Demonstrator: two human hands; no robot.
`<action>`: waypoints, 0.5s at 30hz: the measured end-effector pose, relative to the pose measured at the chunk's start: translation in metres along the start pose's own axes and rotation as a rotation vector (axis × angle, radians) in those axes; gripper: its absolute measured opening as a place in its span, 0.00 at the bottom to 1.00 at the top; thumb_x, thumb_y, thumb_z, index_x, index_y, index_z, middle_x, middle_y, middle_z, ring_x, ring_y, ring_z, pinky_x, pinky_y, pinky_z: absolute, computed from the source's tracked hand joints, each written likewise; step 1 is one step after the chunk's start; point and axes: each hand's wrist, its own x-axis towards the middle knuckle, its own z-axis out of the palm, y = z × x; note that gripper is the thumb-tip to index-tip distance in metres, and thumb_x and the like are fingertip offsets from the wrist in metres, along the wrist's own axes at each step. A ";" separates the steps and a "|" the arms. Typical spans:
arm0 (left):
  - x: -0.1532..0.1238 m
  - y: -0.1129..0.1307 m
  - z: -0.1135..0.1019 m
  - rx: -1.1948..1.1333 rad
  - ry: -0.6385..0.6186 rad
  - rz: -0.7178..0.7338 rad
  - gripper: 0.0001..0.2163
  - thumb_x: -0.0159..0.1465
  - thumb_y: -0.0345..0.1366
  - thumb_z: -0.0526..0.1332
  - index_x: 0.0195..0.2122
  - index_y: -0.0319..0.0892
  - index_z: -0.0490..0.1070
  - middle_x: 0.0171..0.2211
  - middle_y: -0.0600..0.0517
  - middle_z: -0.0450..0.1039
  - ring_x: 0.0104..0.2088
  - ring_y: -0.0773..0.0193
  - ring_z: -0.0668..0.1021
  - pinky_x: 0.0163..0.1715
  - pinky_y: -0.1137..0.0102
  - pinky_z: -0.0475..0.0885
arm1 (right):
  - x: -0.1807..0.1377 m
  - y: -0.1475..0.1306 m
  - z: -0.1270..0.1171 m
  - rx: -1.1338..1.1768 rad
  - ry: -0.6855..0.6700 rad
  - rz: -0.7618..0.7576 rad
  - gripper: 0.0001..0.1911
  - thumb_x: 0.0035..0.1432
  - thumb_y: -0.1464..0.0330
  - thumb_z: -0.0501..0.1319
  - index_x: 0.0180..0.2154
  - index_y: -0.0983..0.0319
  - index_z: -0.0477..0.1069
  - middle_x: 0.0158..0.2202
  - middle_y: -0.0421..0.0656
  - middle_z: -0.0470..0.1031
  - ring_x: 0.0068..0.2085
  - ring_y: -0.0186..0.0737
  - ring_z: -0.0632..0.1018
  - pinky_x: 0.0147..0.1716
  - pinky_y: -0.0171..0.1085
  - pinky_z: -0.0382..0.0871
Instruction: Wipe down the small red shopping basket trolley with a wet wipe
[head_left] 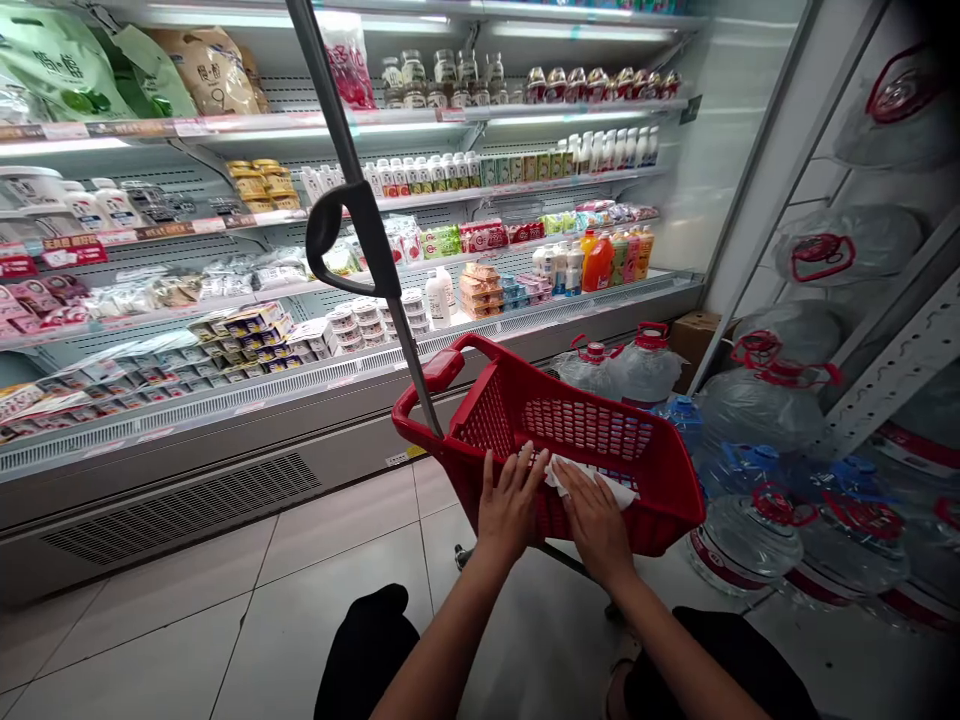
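A red plastic shopping cart basket (pixel 667 500) with slotted walls stands in front of me. My left hand (pixel 511 505) rests on its near rim, fingers spread and holding nothing. Just to the right, my right hand (pixel 600 520) presses a crumpled white cloth (pixel 619 490) against the same rim. Its fingers reach over into the basket, and part of the cloth is hidden beneath them; whether it is paper or fabric I cannot tell. A grey pole (pixel 415 365) with a black looped handle (pixel 356 240) rises from the cart's left end, beside the red push handle (pixel 442 372).
Behind the cart runs an open refrigerated display (pixel 337 365) stocked with bottles, cups and packets. Large water bottles (pixel 742 540) crowd the floor and rack on the right. My dark-clothed knees (pixel 367 640) flank the cart above the tiled floor (pixel 187 650).
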 end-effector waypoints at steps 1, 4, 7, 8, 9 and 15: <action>0.002 -0.010 -0.008 0.008 0.011 -0.011 0.41 0.66 0.25 0.55 0.77 0.55 0.42 0.75 0.51 0.49 0.72 0.50 0.61 0.74 0.41 0.35 | 0.001 0.004 -0.001 0.008 -0.008 -0.007 0.31 0.75 0.67 0.42 0.75 0.49 0.42 0.72 0.38 0.61 0.71 0.43 0.64 0.71 0.52 0.53; 0.006 -0.039 -0.031 0.044 0.026 -0.040 0.38 0.62 0.25 0.58 0.74 0.52 0.55 0.75 0.49 0.50 0.73 0.46 0.58 0.73 0.39 0.30 | 0.000 0.021 -0.006 0.038 -0.021 -0.005 0.29 0.76 0.66 0.43 0.74 0.49 0.47 0.71 0.37 0.63 0.70 0.42 0.65 0.71 0.52 0.53; 0.008 -0.049 -0.040 0.039 0.006 -0.017 0.36 0.61 0.25 0.58 0.72 0.50 0.59 0.71 0.49 0.62 0.71 0.47 0.62 0.73 0.41 0.30 | 0.001 0.029 -0.009 0.060 0.004 0.052 0.28 0.76 0.65 0.42 0.73 0.50 0.52 0.69 0.39 0.67 0.69 0.44 0.66 0.71 0.54 0.53; 0.009 -0.047 -0.039 0.033 0.006 -0.023 0.36 0.61 0.26 0.58 0.72 0.49 0.59 0.69 0.48 0.65 0.71 0.47 0.63 0.74 0.41 0.31 | 0.003 0.028 -0.008 0.060 0.014 0.070 0.28 0.76 0.64 0.42 0.73 0.50 0.53 0.68 0.39 0.68 0.69 0.44 0.67 0.71 0.55 0.52; 0.009 -0.043 -0.036 0.026 0.011 -0.038 0.36 0.61 0.27 0.59 0.72 0.48 0.59 0.68 0.47 0.66 0.70 0.46 0.64 0.74 0.41 0.32 | 0.006 0.025 -0.006 0.059 0.019 0.080 0.28 0.76 0.64 0.42 0.73 0.50 0.53 0.68 0.39 0.68 0.69 0.44 0.67 0.71 0.56 0.52; 0.010 -0.021 -0.022 0.036 0.037 -0.081 0.39 0.61 0.29 0.59 0.74 0.44 0.52 0.71 0.46 0.61 0.71 0.46 0.62 0.75 0.44 0.42 | 0.040 -0.026 0.019 0.118 -0.041 -0.050 0.29 0.76 0.66 0.41 0.75 0.52 0.47 0.72 0.41 0.61 0.72 0.42 0.62 0.72 0.53 0.50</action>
